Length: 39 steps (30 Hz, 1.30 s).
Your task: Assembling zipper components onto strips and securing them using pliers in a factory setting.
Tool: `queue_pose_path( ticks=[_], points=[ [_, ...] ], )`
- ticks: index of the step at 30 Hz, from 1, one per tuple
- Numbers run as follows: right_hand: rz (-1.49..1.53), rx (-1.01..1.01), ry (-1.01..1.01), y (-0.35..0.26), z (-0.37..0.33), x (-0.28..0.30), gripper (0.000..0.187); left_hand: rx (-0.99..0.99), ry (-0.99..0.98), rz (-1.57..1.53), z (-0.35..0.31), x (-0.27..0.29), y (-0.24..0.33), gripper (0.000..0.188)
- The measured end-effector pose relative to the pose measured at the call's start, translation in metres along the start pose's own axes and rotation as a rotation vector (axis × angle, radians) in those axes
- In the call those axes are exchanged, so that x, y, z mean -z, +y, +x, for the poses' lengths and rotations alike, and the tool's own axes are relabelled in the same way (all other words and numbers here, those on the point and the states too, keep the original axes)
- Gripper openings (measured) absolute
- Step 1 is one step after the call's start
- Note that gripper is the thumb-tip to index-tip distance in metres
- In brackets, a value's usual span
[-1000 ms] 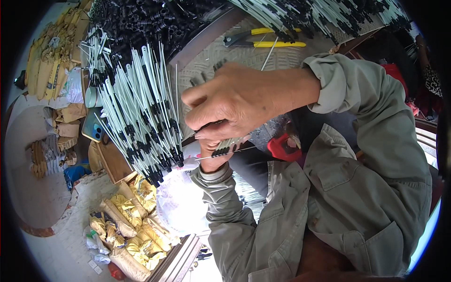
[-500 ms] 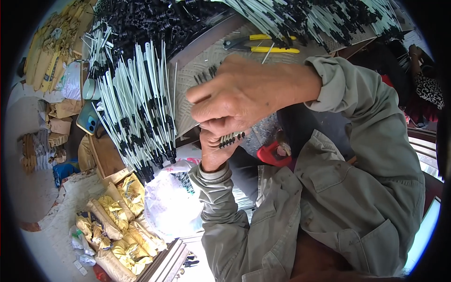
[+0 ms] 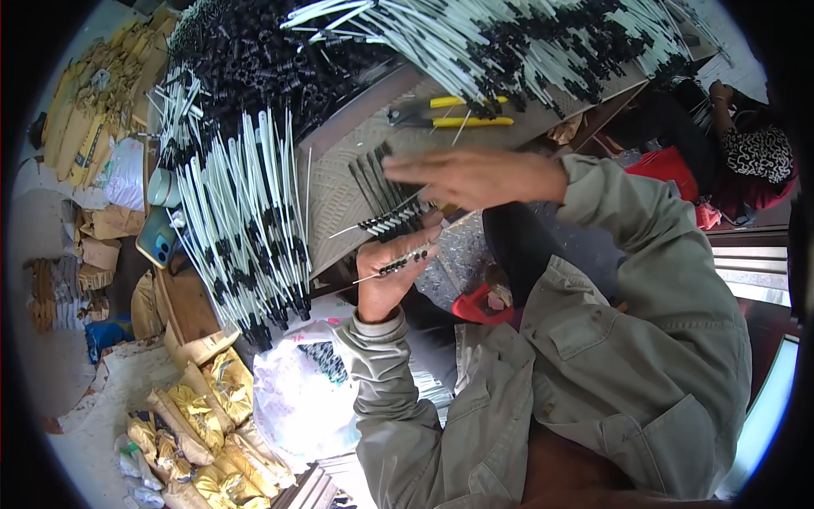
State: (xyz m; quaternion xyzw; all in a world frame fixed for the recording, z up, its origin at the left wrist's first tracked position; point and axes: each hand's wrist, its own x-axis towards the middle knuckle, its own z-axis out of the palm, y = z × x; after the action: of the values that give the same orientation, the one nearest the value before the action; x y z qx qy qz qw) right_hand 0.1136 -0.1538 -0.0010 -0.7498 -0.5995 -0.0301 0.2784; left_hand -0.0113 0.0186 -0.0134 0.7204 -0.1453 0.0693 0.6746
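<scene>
My left hand (image 3: 397,270) is closed around a row of slim rods (image 3: 370,180), whose black ends stick up side by side above the fist. Short pale lengths with black tips show across the palm and past its lower edge. My right hand (image 3: 475,178) is flat, slightly blurred, fingers stretched to the left over the right part of that row. Whether it touches the rods I cannot tell. Yellow-handled pliers (image 3: 466,121) lie on the worktop (image 3: 339,199) just beyond my hands.
White strips with black fittings (image 3: 246,212) stand bunched at the left, and more (image 3: 517,51) lie along the far edge. Black plastic parts (image 3: 263,68) are heaped at the back left. A phone (image 3: 158,237) and wrapped packs (image 3: 199,399) are left. A person (image 3: 755,153) sits at the right.
My right hand has lifted off the left hand and moved right, its fingers straightening from a closed grip. The row of rods in my left hand now shows. The view has shifted slightly.
</scene>
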Motion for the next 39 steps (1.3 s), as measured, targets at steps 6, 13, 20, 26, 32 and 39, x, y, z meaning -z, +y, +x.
queue_pose_path(
  ticks=[6, 13, 20, 26, 32, 39],
  points=[
    [0.163, 0.205, -0.142, 0.016, 0.026, -0.014, 0.05, 0.075, -0.128, 0.013, 0.001, 0.01, 0.006, 0.027],
    [0.064, 0.24, -0.181, 0.02, 0.031, -0.023, 0.048, 0.033, -0.198, 0.067, 0.003, 0.009, -0.002, 0.035],
    [0.097, 0.251, -0.128, 0.014, 0.034, -0.024, 0.047, 0.091, -0.149, 0.035, -0.028, 0.0, -0.018, 0.053],
    [0.241, -0.033, -0.35, 0.0, 0.039, -0.001, 0.046, 0.19, -0.168, 0.249, -0.029, 0.014, 0.016, 0.055],
    [0.268, -0.119, -0.402, 0.015, 0.053, -0.003, 0.058, -0.051, 0.141, 0.56, -0.062, 0.034, 0.008, 0.07],
    [0.319, -0.131, -0.238, 0.025, 0.06, -0.006, 0.058, -0.179, -0.286, 1.066, 0.014, 0.031, 0.004, 0.094]
  ],
)
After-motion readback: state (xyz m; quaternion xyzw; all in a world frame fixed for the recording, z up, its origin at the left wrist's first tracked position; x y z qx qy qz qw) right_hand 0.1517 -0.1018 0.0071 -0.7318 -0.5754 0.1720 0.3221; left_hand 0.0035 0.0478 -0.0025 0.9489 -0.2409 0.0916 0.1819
